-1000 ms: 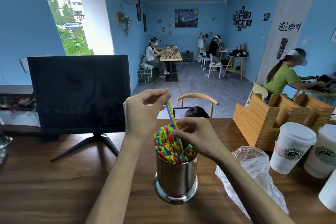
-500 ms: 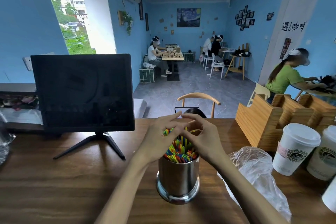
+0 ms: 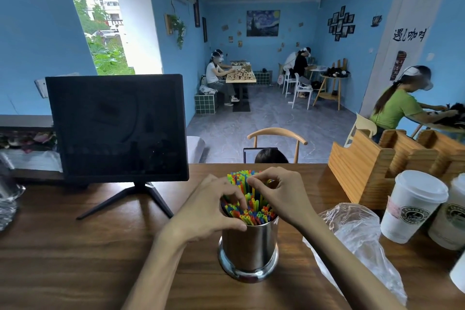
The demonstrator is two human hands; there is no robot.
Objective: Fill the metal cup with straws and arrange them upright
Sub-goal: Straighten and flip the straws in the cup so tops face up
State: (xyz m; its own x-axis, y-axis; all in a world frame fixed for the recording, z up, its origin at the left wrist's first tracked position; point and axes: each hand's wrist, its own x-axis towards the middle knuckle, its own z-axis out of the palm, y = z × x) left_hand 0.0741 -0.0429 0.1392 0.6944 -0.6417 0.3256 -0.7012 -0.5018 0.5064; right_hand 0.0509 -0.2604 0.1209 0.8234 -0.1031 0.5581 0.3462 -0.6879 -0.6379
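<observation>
A shiny metal cup (image 3: 249, 246) stands on the wooden table (image 3: 75, 259), packed with colourful straws (image 3: 254, 212) that stand roughly upright. My left hand (image 3: 206, 214) wraps the left side of the bundle, its thumb lying along the cup's front rim and its bent fingertips in the straw tops. My right hand (image 3: 279, 196) comes in from the right, and its curled fingers pinch the tall straws at the back of the bundle. Both hands hide part of the straws.
A black monitor (image 3: 118, 126) on a stand sits at the back left. A crumpled clear plastic bag (image 3: 357, 231) lies right of the cup. Lidded paper cups (image 3: 412, 206) and a wooden holder (image 3: 372, 166) fill the right side. Glassware (image 3: 7, 196) is at the left edge.
My left hand has dropped from holding a straw high above the cup down onto the bundle. Both hands have closed in around the straw tops.
</observation>
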